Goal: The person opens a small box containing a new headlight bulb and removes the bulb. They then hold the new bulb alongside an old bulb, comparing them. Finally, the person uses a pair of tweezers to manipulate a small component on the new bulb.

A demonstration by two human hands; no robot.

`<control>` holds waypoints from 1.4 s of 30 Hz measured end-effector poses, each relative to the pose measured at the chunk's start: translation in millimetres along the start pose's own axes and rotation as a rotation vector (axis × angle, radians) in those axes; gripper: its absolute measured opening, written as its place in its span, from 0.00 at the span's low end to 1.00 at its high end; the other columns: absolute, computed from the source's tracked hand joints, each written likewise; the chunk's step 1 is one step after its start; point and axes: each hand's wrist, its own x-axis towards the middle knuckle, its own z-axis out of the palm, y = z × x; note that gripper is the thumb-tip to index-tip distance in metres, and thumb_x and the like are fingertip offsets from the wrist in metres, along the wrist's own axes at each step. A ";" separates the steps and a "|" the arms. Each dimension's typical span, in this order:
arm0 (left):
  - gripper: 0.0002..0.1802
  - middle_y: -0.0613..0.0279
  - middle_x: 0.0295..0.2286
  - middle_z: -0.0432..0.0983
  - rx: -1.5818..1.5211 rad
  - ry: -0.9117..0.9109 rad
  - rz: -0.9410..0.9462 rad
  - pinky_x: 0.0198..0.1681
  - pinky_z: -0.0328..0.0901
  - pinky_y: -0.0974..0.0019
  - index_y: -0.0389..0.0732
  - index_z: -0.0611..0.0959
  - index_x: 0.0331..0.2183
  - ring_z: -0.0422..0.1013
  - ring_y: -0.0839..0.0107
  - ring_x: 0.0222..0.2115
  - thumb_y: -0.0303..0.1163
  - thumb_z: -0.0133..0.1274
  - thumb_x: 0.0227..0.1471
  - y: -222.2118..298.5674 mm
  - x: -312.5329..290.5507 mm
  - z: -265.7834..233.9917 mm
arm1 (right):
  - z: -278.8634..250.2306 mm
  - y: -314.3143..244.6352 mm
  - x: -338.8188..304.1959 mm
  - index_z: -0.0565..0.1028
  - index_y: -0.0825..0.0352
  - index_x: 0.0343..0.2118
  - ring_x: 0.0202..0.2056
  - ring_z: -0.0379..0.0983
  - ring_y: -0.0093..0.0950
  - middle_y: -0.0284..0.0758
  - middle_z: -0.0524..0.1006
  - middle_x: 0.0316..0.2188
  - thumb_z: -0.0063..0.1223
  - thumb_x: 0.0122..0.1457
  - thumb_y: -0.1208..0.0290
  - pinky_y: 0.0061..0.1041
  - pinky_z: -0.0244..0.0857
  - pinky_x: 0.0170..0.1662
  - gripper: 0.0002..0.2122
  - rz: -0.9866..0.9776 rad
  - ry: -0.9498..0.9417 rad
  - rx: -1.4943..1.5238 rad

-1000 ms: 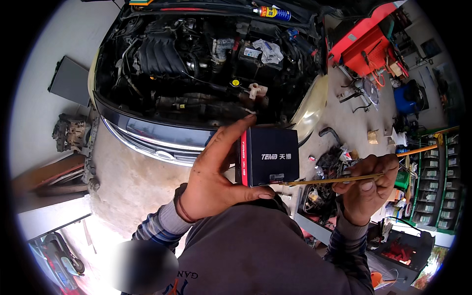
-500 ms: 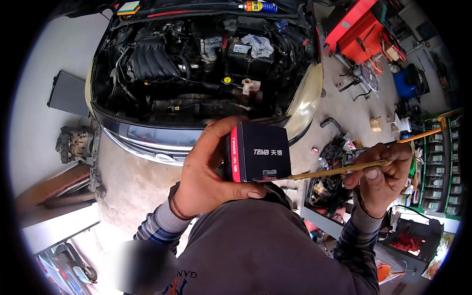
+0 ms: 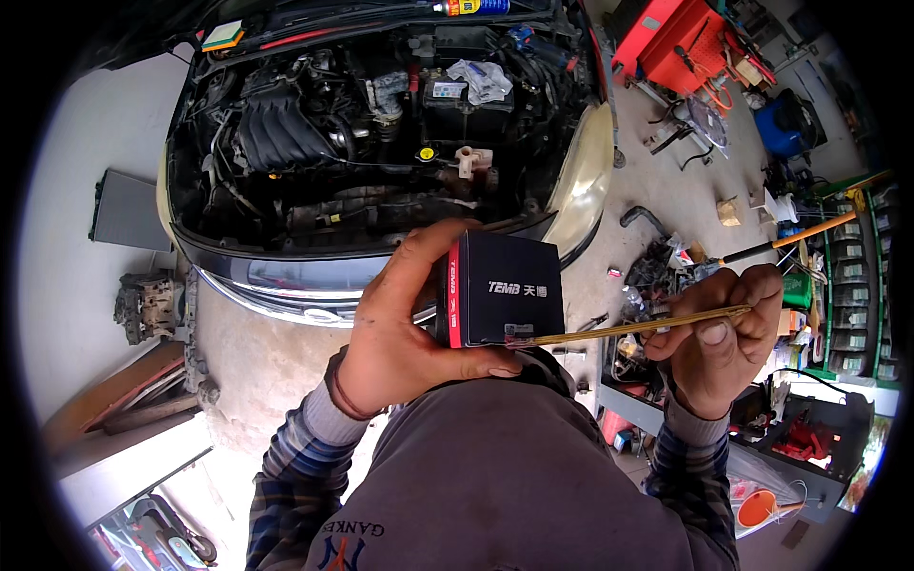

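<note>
the yellow strip [image 3: 609,330] has shifted; it reaches farther left across the black box [image 3: 505,276].

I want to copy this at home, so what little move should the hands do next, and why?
Perhaps ease the right hand slowly toward the black box: the yellowish strand runs straight from that hand to the box's lower edge and looks stretched, so letting go could make it snap. The left hand grips the box.

White wall [image 3: 133,114], stained pale floor [image 3: 262,366]
</note>
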 end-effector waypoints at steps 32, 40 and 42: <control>0.45 0.51 0.52 0.69 -0.113 -0.638 -0.660 0.57 0.64 0.60 0.36 0.57 0.63 0.69 0.64 0.53 0.24 0.64 0.50 -83.3 98.2 217.0 | -267.1 297.8 -482.0 0.69 0.68 0.55 0.46 0.77 0.42 0.49 0.74 0.49 0.53 0.64 0.64 0.43 0.75 0.47 0.20 1.018 1.400 0.067; 0.44 0.51 0.52 0.69 -0.087 -0.724 -0.647 0.57 0.64 0.60 0.35 0.58 0.63 0.69 0.64 0.52 0.26 0.64 0.51 -74.7 168.0 335.9 | -292.1 305.4 -468.8 0.72 0.66 0.42 0.27 0.77 0.32 0.36 0.76 0.30 0.50 0.60 0.70 0.30 0.70 0.25 0.10 1.408 1.089 0.607; 0.44 0.51 0.51 0.69 -0.116 -0.748 -0.688 0.58 0.63 0.61 0.34 0.58 0.62 0.69 0.64 0.53 0.28 0.65 0.51 -77.7 179.4 358.9 | -295.3 285.2 -422.7 0.73 0.69 0.44 0.26 0.76 0.29 0.36 0.77 0.30 0.49 0.60 0.71 0.28 0.71 0.28 0.11 1.275 1.164 0.353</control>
